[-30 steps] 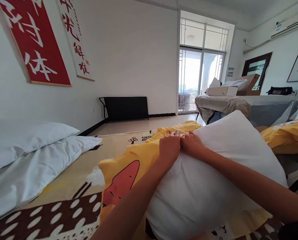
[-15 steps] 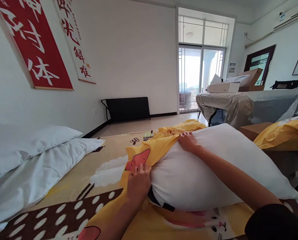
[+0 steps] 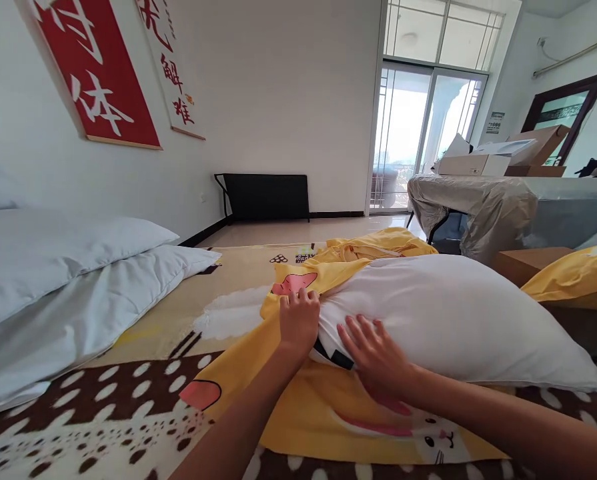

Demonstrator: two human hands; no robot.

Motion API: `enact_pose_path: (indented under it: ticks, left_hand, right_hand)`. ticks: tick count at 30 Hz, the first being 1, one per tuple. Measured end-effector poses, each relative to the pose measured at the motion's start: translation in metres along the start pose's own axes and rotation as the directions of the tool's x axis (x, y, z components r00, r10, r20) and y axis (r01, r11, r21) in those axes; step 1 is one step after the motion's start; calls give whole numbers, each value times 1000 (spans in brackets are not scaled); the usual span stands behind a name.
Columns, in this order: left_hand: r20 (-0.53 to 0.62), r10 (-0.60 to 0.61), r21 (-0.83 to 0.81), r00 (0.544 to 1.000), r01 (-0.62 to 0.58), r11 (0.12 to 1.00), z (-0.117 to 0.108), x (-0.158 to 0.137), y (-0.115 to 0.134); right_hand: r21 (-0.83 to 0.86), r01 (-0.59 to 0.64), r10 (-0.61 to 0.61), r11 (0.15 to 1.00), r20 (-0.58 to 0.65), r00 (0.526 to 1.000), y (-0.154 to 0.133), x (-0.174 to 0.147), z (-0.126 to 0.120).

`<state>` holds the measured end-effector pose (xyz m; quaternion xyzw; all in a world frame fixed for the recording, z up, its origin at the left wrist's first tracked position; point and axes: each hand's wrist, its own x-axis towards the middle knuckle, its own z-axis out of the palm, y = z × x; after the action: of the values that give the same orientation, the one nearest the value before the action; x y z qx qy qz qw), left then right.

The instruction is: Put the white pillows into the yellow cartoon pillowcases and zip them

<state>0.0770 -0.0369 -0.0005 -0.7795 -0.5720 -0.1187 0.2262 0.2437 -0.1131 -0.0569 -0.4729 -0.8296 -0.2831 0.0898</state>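
Note:
A white pillow (image 3: 448,313) lies on the bed, its left end against a yellow pillowcase (image 3: 313,413) printed with a rabbit face and pink shapes. The case spreads under the pillow and bunches up behind its left end. My left hand (image 3: 299,319) is closed on the edge of the case at that end, its fingertips curled over the cloth. My right hand (image 3: 375,353) rests on the near left side of the pillow, fingers stretched out and slightly apart. Between the hands a small black tag (image 3: 341,359) shows at the pillow's lower left edge.
White pillows (image 3: 78,267) are stacked at the left of the patterned blanket (image 3: 143,387). Beyond the bed's right side stand a plastic-covered table (image 3: 498,207) with boxes, a cardboard box (image 3: 528,263) and more yellow cloth (image 3: 573,277). A folded black panel (image 3: 268,197) leans against the wall.
My right hand has moved from the case's far edge to the near side of the pillow and opened out. My left hand keeps its hold on the case. The view has tilted down and turned left.

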Motion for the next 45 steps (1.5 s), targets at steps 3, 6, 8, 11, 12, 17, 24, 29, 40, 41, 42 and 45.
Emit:
enact_pose_path:
  ticks: [3, 6, 8, 11, 12, 17, 24, 29, 40, 41, 42, 45]
  left_hand:
    - [-11, 0, 11, 1000, 0, 1000, -8, 11, 5]
    - [-13, 0, 15, 1000, 0, 1000, -19, 18, 9]
    - [-3, -11, 16, 1000, 11, 1000, -28, 21, 11]
    - [30, -24, 13, 999, 23, 1000, -40, 22, 11]
    - [48, -25, 10, 999, 24, 1000, -44, 21, 11]
    - [167, -25, -23, 986, 29, 999, -66, 13, 14]
    - [132, 62, -141, 989, -43, 989, -82, 29, 41]
    - [141, 101, -185, 985, -74, 980, -58, 20, 39]
    - [130, 130, -254, 983, -94, 963, -27, -21, 24]
    - [126, 136, -261, 983, -99, 960, -26, -21, 27]
    - [122, 140, -260, 983, -105, 960, -26, -21, 29]
    - [67, 152, -223, 986, -133, 966, -30, -21, 29]
  right_hand:
    - [28, -22, 20, 999, 59, 998, 14, 16, -8]
    - [54, -76, 69, 996, 121, 990, 29, 28, -20]
    - [68, -117, 106, 991, 150, 983, 37, 37, -27]
    - [99, -177, 156, 979, 188, 970, 44, 51, -35]
    - [110, -194, 171, 975, 193, 966, 46, 55, -37]
    - [178, -232, 205, 956, 159, 966, 56, 74, -39]
    - [341, -136, 128, 930, 45, 991, 44, 74, -14]
    - [321, -3, -5, 947, 25, 1000, 30, 28, -11]
    - [-175, -117, 87, 978, -170, 982, 42, -40, 13]
    - [-169, -93, 67, 981, -150, 986, 47, -36, 10]
    - [-159, -80, 61, 984, -125, 990, 52, -31, 8]
    - [-117, -73, 67, 990, -54, 996, 61, -21, -1]
